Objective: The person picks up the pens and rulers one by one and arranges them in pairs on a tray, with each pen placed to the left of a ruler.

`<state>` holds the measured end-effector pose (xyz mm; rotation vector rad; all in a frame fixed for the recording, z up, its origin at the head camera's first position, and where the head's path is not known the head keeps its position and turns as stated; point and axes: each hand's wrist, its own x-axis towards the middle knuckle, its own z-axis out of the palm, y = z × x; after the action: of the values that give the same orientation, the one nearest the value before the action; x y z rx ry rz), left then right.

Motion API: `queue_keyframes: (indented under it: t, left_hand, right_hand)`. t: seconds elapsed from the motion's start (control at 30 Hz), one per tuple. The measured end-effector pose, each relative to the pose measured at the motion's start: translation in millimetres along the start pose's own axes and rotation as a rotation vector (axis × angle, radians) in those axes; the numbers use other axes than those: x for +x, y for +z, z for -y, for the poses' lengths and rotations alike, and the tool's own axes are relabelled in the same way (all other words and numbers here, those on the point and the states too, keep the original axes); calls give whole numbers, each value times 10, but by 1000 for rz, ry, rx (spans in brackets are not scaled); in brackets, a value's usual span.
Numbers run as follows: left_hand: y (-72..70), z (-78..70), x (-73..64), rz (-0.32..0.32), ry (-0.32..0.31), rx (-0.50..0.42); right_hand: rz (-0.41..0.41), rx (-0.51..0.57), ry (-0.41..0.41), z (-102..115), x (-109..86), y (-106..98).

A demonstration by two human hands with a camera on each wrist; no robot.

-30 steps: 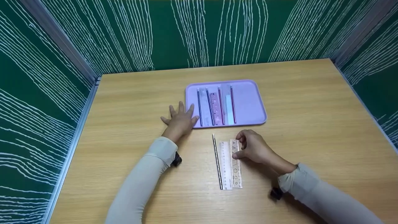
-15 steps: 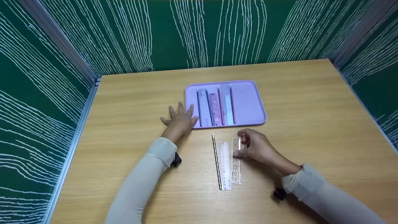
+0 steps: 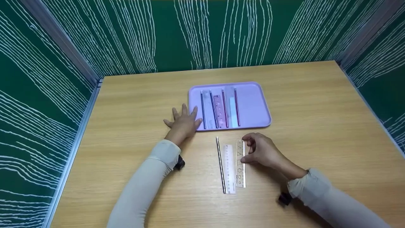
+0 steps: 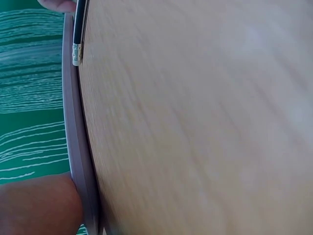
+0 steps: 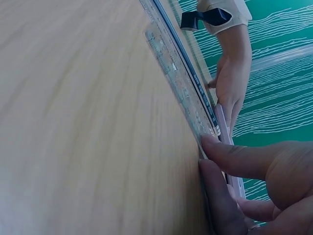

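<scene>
My right hand point(image 3: 264, 151) holds the right edge of a clear stencil ruler point(image 3: 239, 174) with cut-out triangles and hexagons, thumb and fingertips at its upper part. Left of it lies a whitish transparent ruler point(image 3: 230, 172), then a black-and-white striped pencil point(image 3: 220, 167) with an eraser end. Fingers spread, my left hand point(image 3: 184, 124) rests on the lower left rim of a lilac tray point(image 3: 255, 106). In the right wrist view, the thumb and a finger meet at the end of the ruler point(image 5: 173, 73); the pencil point(image 5: 193, 73) lies beyond it.
Inside the tray, several pencils lie roughly parallel, with a pink ruler point(image 3: 219, 110), a pale blue ruler point(image 3: 233, 110) and a clear strip point(image 3: 207, 107) between them. Green walls with white lines point(image 3: 171, 34) enclose the back and sides of the wooden table point(image 3: 133, 104).
The stencil ruler has shifted slightly away from me, up towards the tray, with my right hand. My right thumb has slid right to the ruler's edge. My left hand stays put.
</scene>
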<state>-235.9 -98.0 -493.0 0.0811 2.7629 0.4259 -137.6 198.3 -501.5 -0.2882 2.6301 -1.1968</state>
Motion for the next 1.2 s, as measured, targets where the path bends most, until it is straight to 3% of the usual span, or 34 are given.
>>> queue_keyframes:
  t: [0.33,0.63,0.93,1.2]
  left_hand:
    - [-6,-26,-15,-5,0,13]
    - [7,-11,12,3,-15,19]
    - [6,-5,25,17,-19,35]
    - [7,-15,25,12,-15,27]
  right_hand:
    - [-25,10,-4,-18,17,15]
    - [23,157,-1,13,-7,21]
    - [-39,169,-6,-39,-24,-48]
    - [17,426,61,-97,-47,-40]
